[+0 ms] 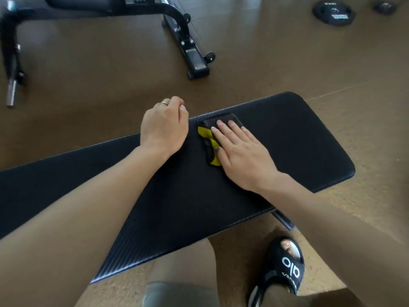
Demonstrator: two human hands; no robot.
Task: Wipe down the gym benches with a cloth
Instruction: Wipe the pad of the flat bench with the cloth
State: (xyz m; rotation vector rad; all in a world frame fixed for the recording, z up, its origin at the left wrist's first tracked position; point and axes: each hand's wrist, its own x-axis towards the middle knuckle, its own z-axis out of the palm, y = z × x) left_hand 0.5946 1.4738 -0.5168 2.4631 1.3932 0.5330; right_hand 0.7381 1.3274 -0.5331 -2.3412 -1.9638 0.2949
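A black padded gym bench (287, 138) runs across the view from lower left to upper right. On it, near its far edge, lies a folded dark cloth with yellow patches (209, 138). My right hand (241, 154) lies flat on the cloth with fingers spread, pressing it onto the pad. My left hand (164, 125) rests at the bench's far edge just left of the cloth, its fingers curled over the edge and holding nothing. A ring shows on one of its fingers.
A second bench's black metal frame with small wheels (192, 49) stands on the brown floor beyond. A bar end (11, 91) is at far left. A black weight plate (334, 13) lies at top right. My knee and sandalled foot (285, 269) are below the bench.
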